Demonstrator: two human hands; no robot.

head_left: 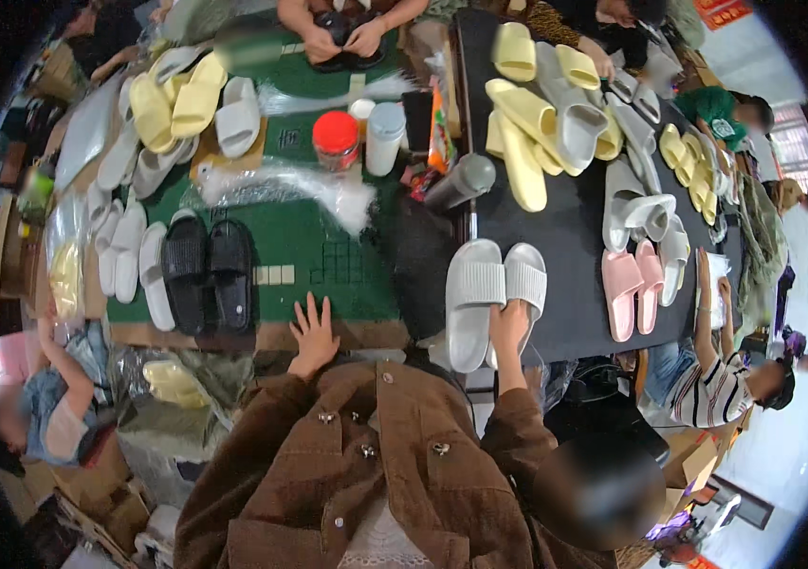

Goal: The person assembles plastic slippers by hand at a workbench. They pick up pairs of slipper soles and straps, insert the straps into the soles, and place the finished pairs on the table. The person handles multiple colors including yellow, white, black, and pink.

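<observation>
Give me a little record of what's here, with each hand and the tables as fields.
Left hand: the left hand, fingers spread, at the near edge of the green tabletop
Right hand: the right hand at a pair of light grey slippers, fingertips hidden, so the grip is unclear
Green table: black slippers, a red-lidded jar, a white bottle
Black table: pink slippers, yellow slippers
Across the green table: another person's hands at a dark item
</observation>
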